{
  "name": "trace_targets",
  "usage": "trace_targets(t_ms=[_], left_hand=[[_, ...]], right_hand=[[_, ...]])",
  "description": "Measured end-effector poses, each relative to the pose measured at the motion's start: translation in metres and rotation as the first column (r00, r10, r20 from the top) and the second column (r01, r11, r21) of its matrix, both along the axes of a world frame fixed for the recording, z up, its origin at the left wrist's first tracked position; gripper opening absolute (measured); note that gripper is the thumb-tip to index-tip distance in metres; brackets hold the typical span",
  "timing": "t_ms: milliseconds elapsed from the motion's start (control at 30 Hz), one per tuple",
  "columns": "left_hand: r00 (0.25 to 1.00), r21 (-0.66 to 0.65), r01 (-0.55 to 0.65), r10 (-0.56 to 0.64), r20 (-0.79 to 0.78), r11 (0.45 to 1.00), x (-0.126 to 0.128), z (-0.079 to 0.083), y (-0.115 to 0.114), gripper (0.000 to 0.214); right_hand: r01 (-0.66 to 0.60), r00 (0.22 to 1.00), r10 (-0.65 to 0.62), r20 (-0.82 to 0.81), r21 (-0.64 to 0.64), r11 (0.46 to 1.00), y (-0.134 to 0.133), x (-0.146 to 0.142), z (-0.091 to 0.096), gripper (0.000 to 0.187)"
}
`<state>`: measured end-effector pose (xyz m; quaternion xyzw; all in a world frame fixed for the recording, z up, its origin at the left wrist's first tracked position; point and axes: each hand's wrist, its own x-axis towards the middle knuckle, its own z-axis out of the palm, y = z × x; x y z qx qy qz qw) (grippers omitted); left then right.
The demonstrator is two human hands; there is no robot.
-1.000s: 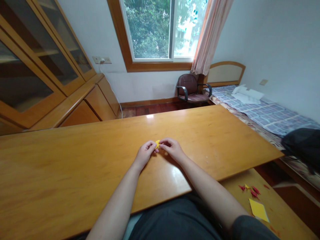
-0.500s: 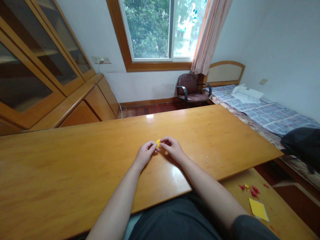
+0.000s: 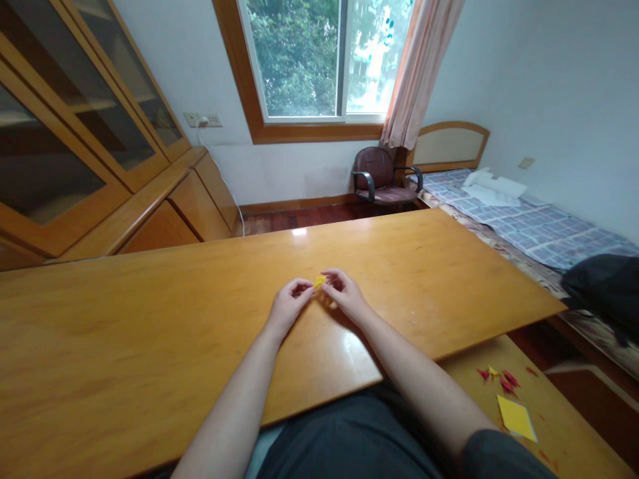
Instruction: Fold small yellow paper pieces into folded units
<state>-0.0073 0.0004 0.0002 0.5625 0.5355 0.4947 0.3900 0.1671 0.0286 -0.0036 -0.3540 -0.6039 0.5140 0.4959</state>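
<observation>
A small piece of folded yellow paper [image 3: 320,282] is held between my two hands, just above the wooden table [image 3: 150,319]. My left hand [image 3: 290,303] pinches its left side between thumb and fingers. On the other side, the thumb and fingertips of my right hand [image 3: 344,293] close on its right edge. The exact folds are too small to make out. Off to the right, on a lower wooden surface, lie several small red folded paper pieces [image 3: 508,382] and a yellow one [image 3: 492,371]. Near them rests a stack of yellow square paper [image 3: 516,418].
Glass-fronted cabinets [image 3: 120,179] stand along the left wall. Beyond the table's far edge is a brown armchair [image 3: 382,176] under the window. A bed [image 3: 529,213] with a black bag [image 3: 604,289] is on the right. The table's front edge meets my lap.
The yellow paper has turned and shows a broader, squarer face. It has shifted slightly right and away from me, and my fingers have changed their hold.
</observation>
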Motion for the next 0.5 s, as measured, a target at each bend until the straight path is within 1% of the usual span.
trace_targets(t_ms=[133,233,400,500], left_hand=[[0.998,0.027,-0.047,0.048,-0.033,0.999,-0.0002,0.0002,0.0002,0.019],[0.997,0.043,-0.055,0.057,-0.047,0.998,0.0004,0.0024,-0.0008,0.018],[0.994,0.065,-0.067,0.072,-0.084,0.996,0.0009,0.0054,-0.0024,0.016],[0.994,0.076,-0.079,0.085,-0.067,0.994,0.0011,0.0058,-0.0029,0.017]], right_hand=[[-0.020,0.998,0.019,0.054,0.013,1.000,-0.0007,-0.0003,0.0006,0.030],[-0.004,0.996,0.001,0.092,0.029,1.000,0.0000,0.0001,0.0002,0.029],[0.032,0.987,-0.044,0.152,0.079,0.996,0.0014,0.0008,-0.0004,0.020],[0.036,0.979,-0.058,0.195,0.116,0.993,0.0019,0.0013,0.0000,0.012]])
